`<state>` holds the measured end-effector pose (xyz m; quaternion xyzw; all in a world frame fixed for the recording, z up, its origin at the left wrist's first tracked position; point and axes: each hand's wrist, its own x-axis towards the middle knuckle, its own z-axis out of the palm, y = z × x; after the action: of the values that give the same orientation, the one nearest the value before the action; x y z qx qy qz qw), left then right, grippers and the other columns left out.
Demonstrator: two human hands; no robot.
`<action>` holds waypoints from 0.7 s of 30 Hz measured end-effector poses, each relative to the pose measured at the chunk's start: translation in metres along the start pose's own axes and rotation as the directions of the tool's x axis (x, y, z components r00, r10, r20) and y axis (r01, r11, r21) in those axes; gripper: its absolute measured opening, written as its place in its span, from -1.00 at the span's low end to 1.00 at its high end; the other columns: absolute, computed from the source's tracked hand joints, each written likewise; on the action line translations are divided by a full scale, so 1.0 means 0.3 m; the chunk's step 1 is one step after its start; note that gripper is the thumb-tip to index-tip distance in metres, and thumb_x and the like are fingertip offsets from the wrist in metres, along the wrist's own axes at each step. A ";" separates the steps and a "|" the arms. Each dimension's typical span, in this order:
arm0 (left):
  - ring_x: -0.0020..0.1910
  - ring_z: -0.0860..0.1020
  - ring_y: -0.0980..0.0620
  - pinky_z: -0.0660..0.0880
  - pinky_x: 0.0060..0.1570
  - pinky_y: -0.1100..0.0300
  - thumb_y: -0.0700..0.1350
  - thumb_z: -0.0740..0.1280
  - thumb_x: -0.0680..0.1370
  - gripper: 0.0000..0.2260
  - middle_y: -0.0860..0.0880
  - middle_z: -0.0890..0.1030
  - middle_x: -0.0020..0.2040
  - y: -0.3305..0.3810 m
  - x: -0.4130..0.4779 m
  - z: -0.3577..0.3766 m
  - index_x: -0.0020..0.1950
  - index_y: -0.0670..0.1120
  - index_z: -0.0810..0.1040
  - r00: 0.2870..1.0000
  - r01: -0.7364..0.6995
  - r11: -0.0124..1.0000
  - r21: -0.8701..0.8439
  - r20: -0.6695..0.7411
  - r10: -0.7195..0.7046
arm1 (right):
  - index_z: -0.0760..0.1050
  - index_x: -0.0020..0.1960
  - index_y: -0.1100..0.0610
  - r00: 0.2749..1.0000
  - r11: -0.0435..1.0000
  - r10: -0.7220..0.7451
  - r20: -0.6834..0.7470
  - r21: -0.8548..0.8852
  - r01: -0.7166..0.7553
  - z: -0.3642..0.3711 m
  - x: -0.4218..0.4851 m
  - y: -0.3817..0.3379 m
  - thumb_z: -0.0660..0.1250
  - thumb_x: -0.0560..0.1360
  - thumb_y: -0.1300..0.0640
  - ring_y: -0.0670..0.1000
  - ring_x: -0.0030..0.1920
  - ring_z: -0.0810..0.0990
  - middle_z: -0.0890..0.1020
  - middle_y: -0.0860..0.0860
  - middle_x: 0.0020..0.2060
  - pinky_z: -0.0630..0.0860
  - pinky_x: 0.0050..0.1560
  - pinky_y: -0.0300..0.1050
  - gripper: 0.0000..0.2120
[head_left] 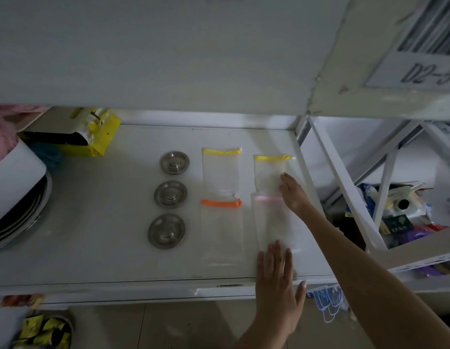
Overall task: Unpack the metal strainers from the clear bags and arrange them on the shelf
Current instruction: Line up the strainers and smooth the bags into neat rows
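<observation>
Resting flat on the white shelf (92, 222), both hands were spread with fingers extended, gripping nothing. The left hand (275, 275) pressed the near end of a pink-sealed clear bag (270, 222); the right hand (293, 191) lay on a yellow-sealed bag (268, 173). Three metal strainers (167, 195) stood in a column left of two further empty bags (221, 197).

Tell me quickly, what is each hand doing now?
Left hand: open, flat on the pink-topped bag, holding nothing.
Right hand: open, resting on the yellow-topped bag, gripping nothing.
</observation>
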<state>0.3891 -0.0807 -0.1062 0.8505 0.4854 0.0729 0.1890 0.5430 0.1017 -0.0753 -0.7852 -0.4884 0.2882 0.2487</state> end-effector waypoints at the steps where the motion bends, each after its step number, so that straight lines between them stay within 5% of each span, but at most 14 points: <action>1: 0.49 0.34 -0.17 0.06 0.41 -0.09 0.23 -0.16 0.62 -0.34 -0.16 0.33 0.53 -0.002 -0.008 0.004 0.51 -0.11 0.39 1.000 -0.005 1.000 -0.001 0.002 0.005 | 0.22 0.46 0.25 1.000 1.000 -0.005 0.007 -0.005 0.005 0.003 0.002 0.002 0.08 0.60 0.21 0.14 0.50 0.19 0.22 0.14 0.51 0.06 0.53 -0.01 -0.57; 9: 0.45 0.39 -0.11 0.07 0.41 -0.08 0.30 0.16 0.54 -0.38 -0.12 0.41 0.49 -0.012 -0.069 0.029 0.47 -0.05 0.44 0.997 -0.063 0.997 0.034 -0.036 0.064 | 0.17 0.47 0.26 0.997 0.998 -0.044 0.059 0.044 0.041 0.044 0.013 -0.010 0.14 0.56 0.31 0.15 0.52 0.15 0.18 0.15 0.52 0.11 0.52 0.10 -0.51; 21: 0.56 0.13 -0.06 0.04 0.44 -0.04 0.30 0.04 0.60 -0.36 -0.09 0.19 0.60 -0.053 -0.074 0.037 0.58 -0.02 0.24 0.992 -0.111 0.993 0.039 -0.057 0.113 | 0.17 0.48 0.25 0.998 0.998 -0.063 0.007 -0.023 0.064 0.065 0.021 0.008 0.12 0.57 0.26 0.16 0.53 0.13 0.14 0.14 0.53 0.07 0.53 0.04 -0.53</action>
<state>0.3684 -0.0952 -0.1213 0.8772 0.4433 0.0998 0.1551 0.5331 0.1084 -0.0921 -0.7712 -0.5172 0.2771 0.2469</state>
